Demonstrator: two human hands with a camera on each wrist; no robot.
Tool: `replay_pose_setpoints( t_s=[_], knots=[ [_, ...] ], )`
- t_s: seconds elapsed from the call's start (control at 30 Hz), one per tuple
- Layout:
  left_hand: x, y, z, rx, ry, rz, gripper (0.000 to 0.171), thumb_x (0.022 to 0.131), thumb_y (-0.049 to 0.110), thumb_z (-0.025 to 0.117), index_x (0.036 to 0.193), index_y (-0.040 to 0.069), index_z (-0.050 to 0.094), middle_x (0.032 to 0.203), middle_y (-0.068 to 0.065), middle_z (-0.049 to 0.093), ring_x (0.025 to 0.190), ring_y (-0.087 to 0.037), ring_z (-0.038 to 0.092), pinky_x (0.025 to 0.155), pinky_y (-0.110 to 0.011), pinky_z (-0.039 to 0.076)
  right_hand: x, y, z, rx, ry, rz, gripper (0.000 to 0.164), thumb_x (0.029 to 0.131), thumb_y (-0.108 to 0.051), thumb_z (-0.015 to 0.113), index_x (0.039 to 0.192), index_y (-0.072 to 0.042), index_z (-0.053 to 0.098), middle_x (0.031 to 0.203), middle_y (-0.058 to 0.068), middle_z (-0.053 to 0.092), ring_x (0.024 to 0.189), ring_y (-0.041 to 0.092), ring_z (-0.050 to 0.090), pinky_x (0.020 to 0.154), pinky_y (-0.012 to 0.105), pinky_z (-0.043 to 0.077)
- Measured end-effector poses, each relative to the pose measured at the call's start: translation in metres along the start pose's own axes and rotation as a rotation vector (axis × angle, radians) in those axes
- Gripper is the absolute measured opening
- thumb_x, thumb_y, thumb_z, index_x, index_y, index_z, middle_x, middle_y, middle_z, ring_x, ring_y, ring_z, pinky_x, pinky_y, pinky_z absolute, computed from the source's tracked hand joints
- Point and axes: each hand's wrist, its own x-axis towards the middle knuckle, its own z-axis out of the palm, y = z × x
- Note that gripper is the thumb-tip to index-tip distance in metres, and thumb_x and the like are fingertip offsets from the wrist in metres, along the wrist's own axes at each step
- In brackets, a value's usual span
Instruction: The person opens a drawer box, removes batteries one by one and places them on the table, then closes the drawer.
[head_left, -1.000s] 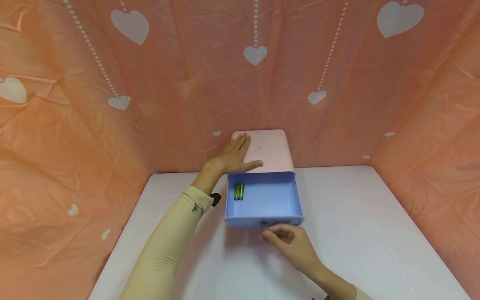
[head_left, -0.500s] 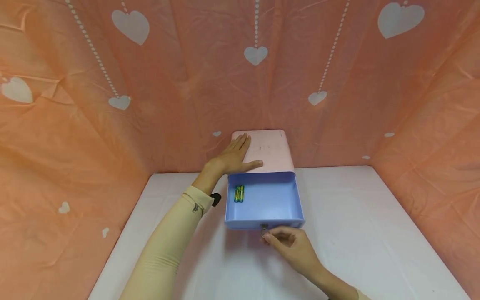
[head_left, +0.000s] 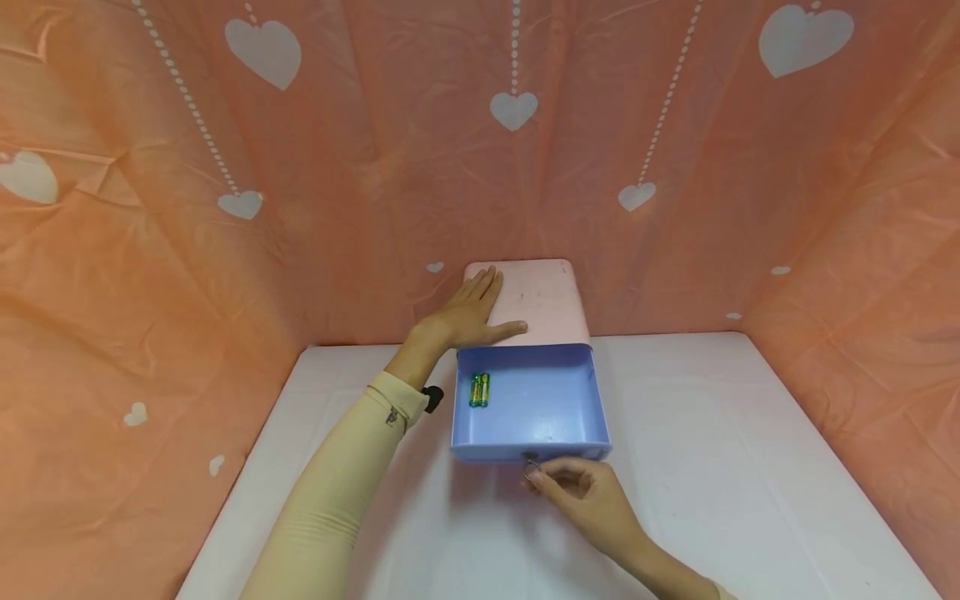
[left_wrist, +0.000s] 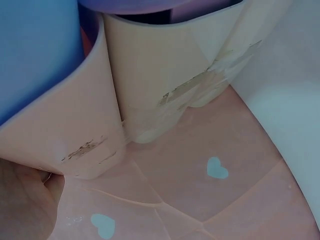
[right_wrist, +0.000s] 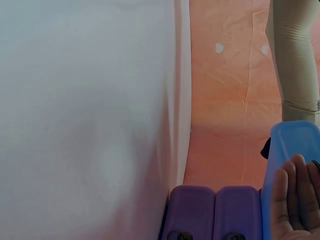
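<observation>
My left hand (head_left: pixel 468 317) lies with spread fingers on the pink top (head_left: pixel 540 300) of a drawer box; part of it shows at the lower left of the left wrist view. A light blue drawer (head_left: pixel 540 408) stands pulled out of the box toward me. Two green and yellow batteries (head_left: pixel 479 390) lie side by side in its left part. At the drawer's front, my right hand (head_left: pixel 592 500) pinches a ring pull (head_left: pixel 532 467) between thumb and index finger. In the right wrist view, the other fingers extend in front of the blue drawer front (right_wrist: pixel 292 132).
Two purple drawer fronts (right_wrist: pixel 192 212) with dark ring pulls sit alongside the blue one in the right wrist view. Cream casings (left_wrist: pixel 165 65) adjoin the pink one. A white-covered table (head_left: pixel 720 433) extends around, bounded by orange cloth (head_left: pixel 390 192) printed with hearts.
The blue drawer has slid slightly farther out toward me, carrying the batteries with it. My right hand has moved back with the ring pull; the left hand stays in place.
</observation>
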Motion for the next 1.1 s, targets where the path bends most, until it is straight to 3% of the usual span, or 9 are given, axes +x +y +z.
replay_pose_setpoints(
  t_s=[0.73,1.1],
  knots=[
    [0.0068,-0.0052,0.0047,0.024,-0.002,-0.013,0.115,0.099,0.080,0.048,0.172,0.013,-0.010,0.180,-0.005,-0.017,0.165,-0.022,-0.015,0.134,-0.042,-0.001,-0.0051,-0.0010,0.0038,0.004,0.006,0.001,0.010,0.103,-0.003,0.071,0.105,0.004,0.079,0.105,0.014,0.082,0.098,0.028,0.081,0.090,0.035,0.064],
    [0.0078,-0.0055,0.0048,0.010,-0.001,-0.013,0.116,0.098,0.081,0.048,0.172,0.013,-0.010,0.180,-0.004,-0.017,0.165,-0.022,-0.016,0.134,-0.043,-0.001,-0.0060,-0.0001,0.0046,0.019,0.011,-0.004,0.010,0.103,-0.001,0.070,0.105,0.005,0.078,0.105,0.018,0.081,0.098,0.025,0.081,0.091,0.034,0.064]
  ],
)
